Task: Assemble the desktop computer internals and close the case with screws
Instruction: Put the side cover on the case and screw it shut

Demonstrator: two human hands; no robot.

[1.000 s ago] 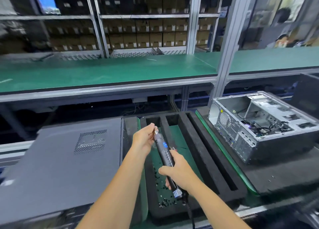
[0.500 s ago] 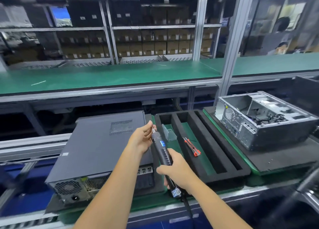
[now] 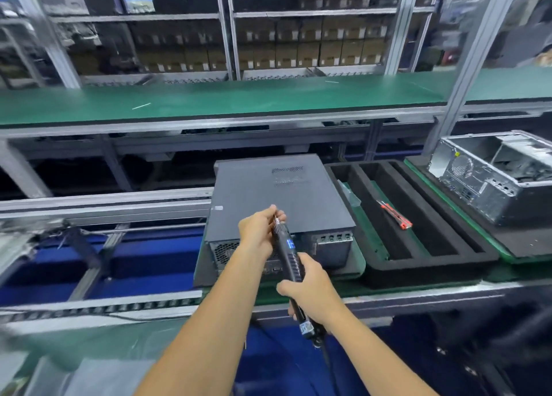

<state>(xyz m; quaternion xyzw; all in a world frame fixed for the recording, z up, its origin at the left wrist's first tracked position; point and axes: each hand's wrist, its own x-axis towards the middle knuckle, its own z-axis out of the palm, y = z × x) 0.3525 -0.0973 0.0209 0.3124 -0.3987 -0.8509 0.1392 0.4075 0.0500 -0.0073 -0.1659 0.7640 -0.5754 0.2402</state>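
Holding the electric screwdriver (image 3: 287, 253) in both hands, you have it raised in front of the closed black computer case (image 3: 277, 198), which is the landmark for everything else. Your right hand (image 3: 310, 294) is wrapped around the lower part of the driver's body, below the small blue display, with the cord trailing down past your wrist. Your left hand (image 3: 259, 227) pinches up at the bit end, fingertips closed around the tip; it looks as though you are seating a screw there, but the screw itself is too small and blurred to tell. The tool hangs above the case's near end, not touching it. The case lies flat with its side panel on and the vented rear face turned toward you, so the internals look finished and covered; by my reading, what is left on this unit is driving the panel screws at that rear edge, and I cannot tell whether any are already in. Just to the right of the case sits a black foam tray (image 3: 418, 261) with long slots, a red-handled tool (image 3: 395, 215) lying in one of them. Farther right of the case, beyond the tray, an open silver chassis (image 3: 490, 174) shows loose cables inside and no panel, so that one appears to need its assembly and closing.
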